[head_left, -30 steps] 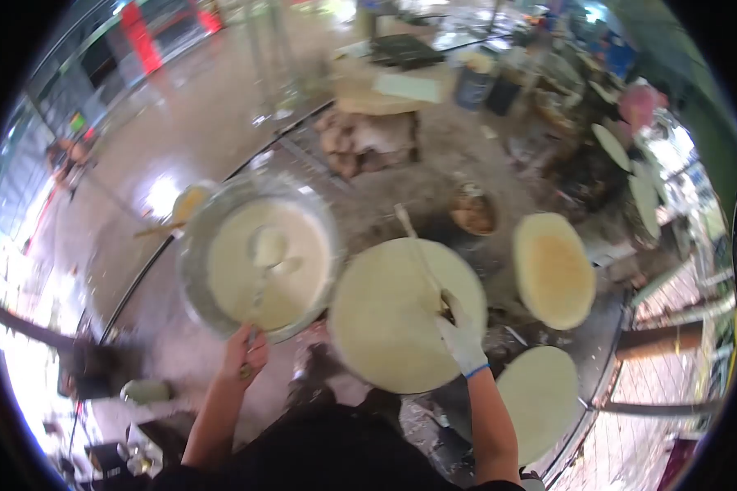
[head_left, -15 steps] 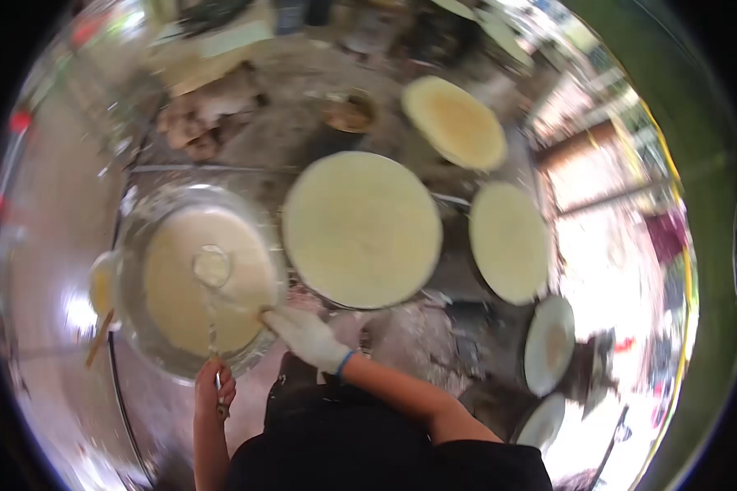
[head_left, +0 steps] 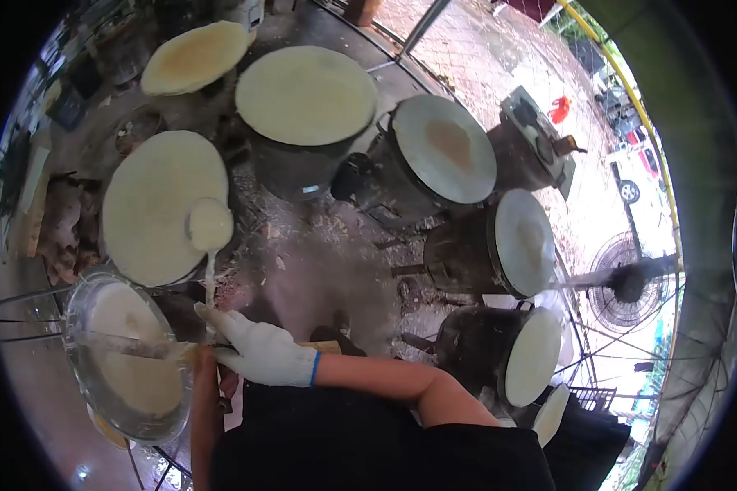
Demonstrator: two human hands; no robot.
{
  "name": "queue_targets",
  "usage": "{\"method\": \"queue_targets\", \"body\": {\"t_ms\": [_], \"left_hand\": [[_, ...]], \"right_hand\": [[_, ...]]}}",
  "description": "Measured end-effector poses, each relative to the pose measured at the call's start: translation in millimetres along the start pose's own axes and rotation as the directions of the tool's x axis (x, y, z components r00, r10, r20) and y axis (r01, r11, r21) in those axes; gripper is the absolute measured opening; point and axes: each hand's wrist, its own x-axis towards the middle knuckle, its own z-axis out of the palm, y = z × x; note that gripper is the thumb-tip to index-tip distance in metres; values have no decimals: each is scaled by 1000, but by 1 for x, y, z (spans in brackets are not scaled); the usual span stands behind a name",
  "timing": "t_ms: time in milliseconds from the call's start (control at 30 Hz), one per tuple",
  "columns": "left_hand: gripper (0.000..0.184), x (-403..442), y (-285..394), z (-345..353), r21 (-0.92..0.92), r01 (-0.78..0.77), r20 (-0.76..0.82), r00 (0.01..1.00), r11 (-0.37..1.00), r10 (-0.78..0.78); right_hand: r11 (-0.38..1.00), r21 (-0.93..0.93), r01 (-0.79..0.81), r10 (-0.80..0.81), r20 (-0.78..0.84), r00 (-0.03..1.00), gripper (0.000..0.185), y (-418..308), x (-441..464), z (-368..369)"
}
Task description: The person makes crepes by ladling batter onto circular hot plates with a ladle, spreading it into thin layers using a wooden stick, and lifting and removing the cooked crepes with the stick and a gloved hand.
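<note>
A ladle [head_left: 210,225] full of pale batter is over the right edge of a round griddle coated with a pale layer [head_left: 151,200]. My left hand [head_left: 228,385], partly hidden behind the glove, grips the ladle's handle. My right hand [head_left: 266,350], in a white knitted glove with a blue cuff, crosses in front of it. From the glove a long flat blade [head_left: 127,344] reaches left across a large metal bowl [head_left: 75,327] of batter; its grip is mostly covered by the hands.
Several round griddles on drum-like stoves curve around to the right, among them a coated one [head_left: 307,94] and one with a brown patch [head_left: 446,147]. A pale round sheet [head_left: 195,57] lies at the upper left. A fan [head_left: 628,284] stands at the far right.
The ladle has gone from above the bowl's batter to over the griddle. My gloved right hand has come in front of my left hand. The camera view has turned right.
</note>
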Motion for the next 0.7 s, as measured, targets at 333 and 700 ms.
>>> {"method": "queue_targets", "body": {"t_ms": [333,700], "left_hand": [[32,-8,-98,153,69,209,-67,977,976,-204],[23,63,-129,174,-78,364,-77,926,928,-369]], "right_hand": [[864,499,-70,11,120,993,47,126,-149,-101],[223,961,-163,957,-184,223,21,600,-263,-148]]}}
